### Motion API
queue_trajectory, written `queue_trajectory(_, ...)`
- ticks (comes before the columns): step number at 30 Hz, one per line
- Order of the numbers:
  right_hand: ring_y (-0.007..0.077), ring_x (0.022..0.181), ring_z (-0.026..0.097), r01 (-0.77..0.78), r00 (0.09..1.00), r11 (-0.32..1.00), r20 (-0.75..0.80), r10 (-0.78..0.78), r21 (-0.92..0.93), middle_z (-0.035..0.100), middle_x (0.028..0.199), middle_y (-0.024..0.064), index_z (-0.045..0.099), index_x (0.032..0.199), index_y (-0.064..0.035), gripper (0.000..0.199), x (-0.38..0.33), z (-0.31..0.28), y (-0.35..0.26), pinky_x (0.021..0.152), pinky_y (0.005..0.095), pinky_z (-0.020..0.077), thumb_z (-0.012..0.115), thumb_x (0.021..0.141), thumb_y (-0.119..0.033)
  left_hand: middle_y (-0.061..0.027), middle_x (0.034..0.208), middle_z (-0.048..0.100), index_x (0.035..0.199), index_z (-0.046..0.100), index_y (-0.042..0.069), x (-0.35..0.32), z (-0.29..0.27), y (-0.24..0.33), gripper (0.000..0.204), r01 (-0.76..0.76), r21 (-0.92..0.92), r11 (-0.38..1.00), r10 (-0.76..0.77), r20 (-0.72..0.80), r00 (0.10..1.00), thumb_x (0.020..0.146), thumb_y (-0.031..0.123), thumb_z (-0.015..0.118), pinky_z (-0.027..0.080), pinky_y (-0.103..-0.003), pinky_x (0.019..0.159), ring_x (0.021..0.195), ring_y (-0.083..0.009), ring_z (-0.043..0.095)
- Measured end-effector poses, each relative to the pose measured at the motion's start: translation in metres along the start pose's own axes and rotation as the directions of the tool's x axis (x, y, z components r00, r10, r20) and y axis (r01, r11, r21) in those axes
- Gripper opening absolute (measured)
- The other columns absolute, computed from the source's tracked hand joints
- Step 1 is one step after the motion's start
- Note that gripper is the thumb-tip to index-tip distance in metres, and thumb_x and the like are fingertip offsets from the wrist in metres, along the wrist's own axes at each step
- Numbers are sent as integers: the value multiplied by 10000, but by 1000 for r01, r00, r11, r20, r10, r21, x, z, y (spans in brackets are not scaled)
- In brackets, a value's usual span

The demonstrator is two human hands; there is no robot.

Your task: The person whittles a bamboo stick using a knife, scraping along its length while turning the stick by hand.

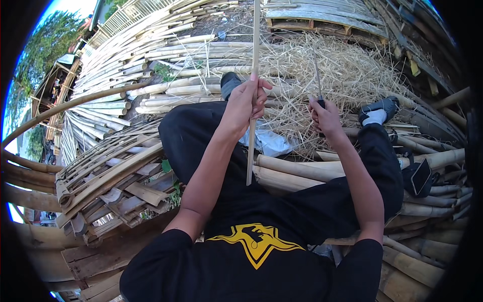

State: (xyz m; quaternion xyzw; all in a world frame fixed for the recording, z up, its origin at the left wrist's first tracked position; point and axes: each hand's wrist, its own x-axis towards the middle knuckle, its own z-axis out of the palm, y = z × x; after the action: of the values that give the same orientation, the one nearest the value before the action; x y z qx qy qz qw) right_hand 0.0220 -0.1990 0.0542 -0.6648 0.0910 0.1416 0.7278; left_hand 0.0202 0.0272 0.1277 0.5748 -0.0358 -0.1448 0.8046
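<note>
Upright in front of me stands a long, thin bamboo strip (256, 48), reaching past the top of the picture and ending low over my lap. My left hand (245, 100) is closed around its lower part. A knife (320, 100) with a dark handle and a narrow blade pointing up and away is gripped in my right hand (326, 117). The blade is apart from the strip, off to its right. Fingers of the right hand cover most of the handle.
Bamboo shavings (327, 65) lie heaped between my feet. Bamboo poles (166, 53) stretch across the ground ahead, and split bamboo pieces (115, 186) are stacked at my left. A wooden pallet (324, 21) lies far right. A white plastic bag (271, 141) and a phone (421, 177) are nearby.
</note>
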Motion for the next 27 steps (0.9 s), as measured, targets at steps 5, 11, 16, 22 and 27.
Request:
queue_trajectory(5, 29, 363, 306, 55, 998, 996, -41, -52, 64, 352, 498, -72, 492, 724, -84, 315, -9, 6, -15, 339, 221, 234, 555, 922, -321, 21, 613, 464, 902, 540, 41, 31, 14, -20, 314, -71, 154, 985, 60, 72, 996, 972, 340, 475, 383, -204, 482, 490, -59, 433)
queue_trajectory(11, 26, 363, 284, 65, 998, 993, -9, -65, 100, 336, 505, -78, 493, 777, -80, 280, -13, 7, -18, 347, 211, 223, 533, 941, -304, -7, 646, 559, 878, 557, 23, 47, 8, -43, 287, -118, 283, 952, 96, 89, 991, 940, 302, 547, 516, -233, 552, 544, -89, 562)
queue_trajectory(16, 10, 376, 333, 207, 977, 974, -63, -202, 94, 384, 514, -82, 570, 793, -75, 251, -13, 13, -16, 339, 208, 227, 615, 898, -298, -34, 644, 586, 863, 569, -10, 48, 10, -51, 302, -202, 112, 973, 194, 85, 977, 934, 283, 560, 522, -245, 547, 564, -100, 600)
queue_trajectory(22, 8, 360, 345, 329, 936, 944, -134, -325, 15, 414, 483, -83, 614, 999, -36, 253, -14, 19, -31, 338, 205, 237, 650, 880, -256, -42, 684, 617, 872, 595, -20, 46, 11, -63, 302, -208, 173, 963, 184, 144, 972, 929, 275, 571, 509, -252, 630, 644, -116, 625)
queue_trajectory(27, -8, 415, 360, 447, 880, 883, -106, -463, -144, 477, 506, -77, 642, 1057, -25, 329, -6, 19, -24, 387, 201, 245, 684, 856, -281, -40, 774, 675, 935, 657, -15, 45, 14, -95, 306, -154, 433, 888, 72, 200, 977, 930, 278, 570, 495, -259, 685, 732, -77, 621)
